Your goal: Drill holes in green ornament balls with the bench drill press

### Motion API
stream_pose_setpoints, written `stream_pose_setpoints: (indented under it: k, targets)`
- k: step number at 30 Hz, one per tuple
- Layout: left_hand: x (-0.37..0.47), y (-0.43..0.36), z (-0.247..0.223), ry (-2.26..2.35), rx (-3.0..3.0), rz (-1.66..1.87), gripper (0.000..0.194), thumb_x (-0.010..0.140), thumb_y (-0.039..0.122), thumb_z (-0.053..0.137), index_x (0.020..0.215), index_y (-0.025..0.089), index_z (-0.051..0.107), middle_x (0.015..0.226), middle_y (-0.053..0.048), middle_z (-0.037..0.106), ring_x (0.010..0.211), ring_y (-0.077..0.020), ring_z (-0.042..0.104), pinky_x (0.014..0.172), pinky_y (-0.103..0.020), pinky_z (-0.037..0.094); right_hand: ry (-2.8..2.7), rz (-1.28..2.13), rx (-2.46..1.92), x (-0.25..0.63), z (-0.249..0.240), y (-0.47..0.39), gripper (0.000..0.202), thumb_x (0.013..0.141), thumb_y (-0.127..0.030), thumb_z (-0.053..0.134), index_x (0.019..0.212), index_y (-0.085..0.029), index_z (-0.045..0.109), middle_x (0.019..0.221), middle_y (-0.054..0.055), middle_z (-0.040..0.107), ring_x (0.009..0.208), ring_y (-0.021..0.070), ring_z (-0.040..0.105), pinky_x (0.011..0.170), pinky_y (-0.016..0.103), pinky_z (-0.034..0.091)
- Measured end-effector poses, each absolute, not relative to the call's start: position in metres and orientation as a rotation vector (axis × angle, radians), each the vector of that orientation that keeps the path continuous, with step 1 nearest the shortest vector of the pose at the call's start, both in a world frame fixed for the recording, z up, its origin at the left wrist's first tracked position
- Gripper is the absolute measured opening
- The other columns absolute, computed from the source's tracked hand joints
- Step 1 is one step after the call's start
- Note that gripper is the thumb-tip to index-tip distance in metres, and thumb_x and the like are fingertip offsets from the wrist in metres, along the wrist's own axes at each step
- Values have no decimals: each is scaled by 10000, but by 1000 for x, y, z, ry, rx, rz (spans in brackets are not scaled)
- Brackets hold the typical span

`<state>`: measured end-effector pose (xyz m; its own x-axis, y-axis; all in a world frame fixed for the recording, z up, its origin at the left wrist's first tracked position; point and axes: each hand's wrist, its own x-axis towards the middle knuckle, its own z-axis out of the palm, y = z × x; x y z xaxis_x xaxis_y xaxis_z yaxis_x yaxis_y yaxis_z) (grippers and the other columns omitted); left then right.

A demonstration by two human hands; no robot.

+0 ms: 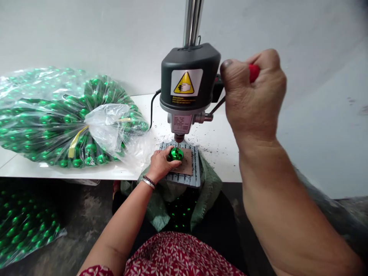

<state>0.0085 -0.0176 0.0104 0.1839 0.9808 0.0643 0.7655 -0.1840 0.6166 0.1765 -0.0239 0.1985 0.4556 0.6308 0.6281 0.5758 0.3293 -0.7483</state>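
A shiny green ball [176, 154] rests on a brown board [187, 163] on the drill press base [196, 168]. My left hand [161, 163] grips the ball from the left, thumb and fingers around its side. Directly above, the chuck [179, 138] of the drill press [189, 76] holds a thin bit whose tip meets the top of the ball. My right hand [254, 92] is closed around the red-ended lever handle [254, 73] at the right of the machine, raised high.
A large clear bag of green balls [48, 126] lies on the white table [115, 174] at the left. Another bag of balls [25, 226] is below it. Green sacking [211, 184] hangs below the base, with green balls inside. Dark shavings surround the base.
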Motion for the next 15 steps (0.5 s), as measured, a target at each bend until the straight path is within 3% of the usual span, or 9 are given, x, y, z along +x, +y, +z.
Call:
stream_pose_setpoints:
  k: [5,8,11,15]
  targets:
    - [8,-17,8,1630,2036,642,605,728,411,768,1301,267,641,992,-57,715,1052,-294,572,904,-366,469,-1204,-19,-1354,175,192,-34,401,872,-535,478,734,-184,342,687,-66,352,767,47,470,769,289,337]
    - [6,-14,15,1597,2041,565,662,725,392,772,1354,267,608,1092,-74,712,1103,-314,566,934,-378,466,-1205,-41,-1319,175,189,-34,501,823,-660,464,729,-181,350,678,-65,358,774,58,489,762,301,351]
    - [3,-9,24,1546,2070,448,687,729,379,766,1382,260,590,1155,-96,706,1126,-343,575,967,-410,454,-1216,-62,-1284,175,187,-33,523,804,-684,471,723,-180,356,657,-67,345,706,42,449,725,287,360]
    - [0,-7,26,1487,2122,403,683,744,370,752,1397,273,576,1149,-95,710,1125,-342,584,966,-413,462,-1205,-49,-1326,175,188,-32,511,818,-675,473,740,-181,364,690,-57,388,795,67,500,746,290,370]
